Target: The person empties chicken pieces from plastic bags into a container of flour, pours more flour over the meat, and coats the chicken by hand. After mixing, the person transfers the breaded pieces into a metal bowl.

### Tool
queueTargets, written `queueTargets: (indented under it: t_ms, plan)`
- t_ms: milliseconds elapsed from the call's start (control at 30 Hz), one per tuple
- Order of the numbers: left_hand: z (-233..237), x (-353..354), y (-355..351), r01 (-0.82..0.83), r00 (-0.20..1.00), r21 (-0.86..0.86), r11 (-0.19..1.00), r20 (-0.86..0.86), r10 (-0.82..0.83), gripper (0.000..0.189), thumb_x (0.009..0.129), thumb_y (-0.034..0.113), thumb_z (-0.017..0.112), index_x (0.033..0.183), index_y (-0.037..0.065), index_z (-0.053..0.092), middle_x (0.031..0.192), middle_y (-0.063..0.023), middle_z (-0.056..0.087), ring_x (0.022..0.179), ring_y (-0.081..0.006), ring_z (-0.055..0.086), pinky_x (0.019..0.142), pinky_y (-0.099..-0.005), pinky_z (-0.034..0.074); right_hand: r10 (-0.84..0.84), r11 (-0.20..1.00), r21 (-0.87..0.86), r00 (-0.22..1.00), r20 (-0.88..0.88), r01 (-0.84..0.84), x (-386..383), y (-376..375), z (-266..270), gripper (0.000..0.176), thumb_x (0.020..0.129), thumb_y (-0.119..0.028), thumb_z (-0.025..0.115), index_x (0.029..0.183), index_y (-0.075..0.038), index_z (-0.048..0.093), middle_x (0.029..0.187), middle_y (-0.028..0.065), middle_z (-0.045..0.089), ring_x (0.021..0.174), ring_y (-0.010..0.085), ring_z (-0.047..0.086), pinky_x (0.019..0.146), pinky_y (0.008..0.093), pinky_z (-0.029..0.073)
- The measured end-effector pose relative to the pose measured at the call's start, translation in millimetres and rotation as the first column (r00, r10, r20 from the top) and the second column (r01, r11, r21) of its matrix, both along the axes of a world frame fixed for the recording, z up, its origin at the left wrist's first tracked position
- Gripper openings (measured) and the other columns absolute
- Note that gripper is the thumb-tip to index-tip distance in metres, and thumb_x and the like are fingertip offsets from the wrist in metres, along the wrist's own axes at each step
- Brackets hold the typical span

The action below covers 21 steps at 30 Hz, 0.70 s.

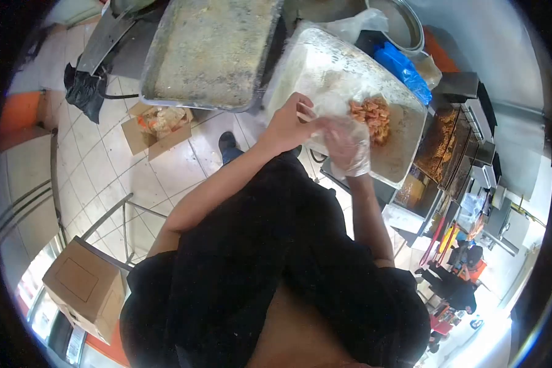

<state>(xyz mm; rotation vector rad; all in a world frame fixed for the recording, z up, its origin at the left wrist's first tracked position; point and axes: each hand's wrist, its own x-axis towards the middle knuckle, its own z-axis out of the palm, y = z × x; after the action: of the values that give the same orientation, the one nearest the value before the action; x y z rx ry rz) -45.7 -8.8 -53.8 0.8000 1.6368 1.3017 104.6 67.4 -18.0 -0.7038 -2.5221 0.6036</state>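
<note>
My left hand (286, 127) is bare and reaches across to the right, its fingers curled and pinching at the fingertip end of a clear plastic glove (357, 161). My right hand (347, 144) is inside that glove, which is loose and wrinkled down to the wrist. Its fingers are blurred where the two hands meet. Both hands are above the near edge of a large pale tray (400, 179). In the tray, just right of my gloved hand, lies a heap of raw-looking meat pieces (372, 118). White powder (325, 58) covers the tray's far left part.
A second large, stained tray (208, 52) stands to the left. A blue plastic bag (405, 70) lies by the pale tray's far edge. An opened cardboard box (157, 130) sits on the tiled floor. Cooking trays (438, 150) of browned food line the right; a person (451, 285) stands farther off.
</note>
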Motion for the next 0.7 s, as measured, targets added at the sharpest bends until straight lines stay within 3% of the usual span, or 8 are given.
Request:
queueTargets:
  t_ms: [200,267,333,467,567,600,633,700]
  plan:
    - [-10.0,24.6,31.1,0.187,0.909,0.22,0.957,-0.408,-0.084,0.011,0.073,-0.007,0.059,0.077,0.004,0.057,0.079,-0.0052,0.06,0.068,-0.0143,0.062,0.056,-0.0252,0.047,-0.404,0.911,0.065,0.913,-0.056,0.407,51.1,22.0,-17.4,0.012,0.074,-0.013,0.07,0.084,-0.009,0.065,0.071,0.0092,0.06,0.066,0.0262,0.059,0.065,0.0381,0.05]
    - [-0.8,37.3,40.7,0.286,0.884,0.165,0.944,-0.425,-0.193,0.014,0.068,-0.008,0.06,0.072,0.005,0.058,0.079,-0.0068,0.06,0.068,-0.0201,0.062,0.058,-0.0271,0.048,-0.337,0.912,0.136,0.894,-0.295,0.388,42.6,49.0,-5.4,0.011,0.073,-0.016,0.071,0.079,-0.01,0.064,0.063,0.0081,0.054,0.061,0.027,0.056,0.061,0.0393,0.047]
    - [-4.4,51.2,50.5,0.423,0.749,0.321,0.847,-0.65,-0.128,0.015,0.067,-0.006,0.062,0.078,0.005,0.064,0.082,-0.0071,0.059,0.069,-0.0231,0.06,0.059,-0.0316,0.049,-0.056,0.99,0.127,0.996,-0.072,0.065,56.1,65.6,-15.7,0.01,0.073,-0.016,0.07,0.076,-0.01,0.063,0.063,0.0084,0.054,0.061,0.0283,0.056,0.058,0.0409,0.045]
    - [6.4,62.2,73.3,0.275,0.41,0.055,0.96,-0.91,-0.066,0.021,0.072,-0.001,0.064,0.09,0.009,0.068,0.089,-0.009,0.06,0.075,-0.0251,0.06,0.061,-0.0344,0.049,-0.17,0.985,0.024,0.979,-0.115,0.173,75.5,89.5,-31.3,0.011,0.071,-0.009,0.07,0.08,-0.011,0.065,0.069,0.0099,0.061,0.067,0.0289,0.061,0.059,0.04,0.047]
    - [6.1,81.5,88.0,0.081,0.658,-0.362,0.929,-0.68,-0.323,0.028,0.085,0.013,0.06,0.112,0.011,0.063,0.091,-0.0077,0.059,0.08,-0.0227,0.061,0.065,-0.0338,0.049,-0.093,0.986,0.114,0.969,-0.229,0.121,75.5,84.2,-34.4,0.013,0.071,-0.006,0.069,0.081,-0.013,0.064,0.071,0.0091,0.061,0.065,0.03,0.059,0.057,0.041,0.045]
    - [1.2,87.2,91.7,0.032,0.979,-0.36,0.932,-0.175,-0.101,0.03,0.089,0.018,0.057,0.118,0.009,0.057,0.097,-0.0074,0.059,0.087,-0.0226,0.06,0.069,-0.0349,0.05,-0.101,0.986,0.105,0.968,-0.231,0.128,74.8,80.4,-35.7,0.013,0.071,-0.006,0.069,0.081,-0.013,0.064,0.071,0.0091,0.061,0.065,0.03,0.059,0.057,0.041,0.045]
    - [-4.9,91.9,94.1,-0.013,0.902,-0.389,0.921,0.394,0.179,0.035,0.093,0.023,0.054,0.124,0.007,0.051,0.104,-0.0071,0.059,0.094,-0.0226,0.06,0.073,-0.0359,0.05,-0.062,0.998,-0.004,0.957,-0.282,0.064,74.0,75.2,-37.2,0.015,0.072,-0.006,0.069,0.083,-0.014,0.064,0.071,0.0091,0.061,0.064,0.0301,0.058,0.056,0.0412,0.044]
    - [-25.4,100.8,92.8,-0.141,0.767,-0.277,0.951,0.577,0.282,0.039,0.094,0.028,0.052,0.126,0.006,0.047,0.107,-0.0088,0.059,0.096,-0.0226,0.059,0.077,-0.0373,0.05,-0.015,0.995,-0.097,0.946,-0.325,-0.018,75.8,68.0,-46.6,0.018,0.074,-0.008,0.068,0.09,-0.015,0.063,0.071,0.0083,0.061,0.061,0.0298,0.056,0.054,0.0407,0.041]
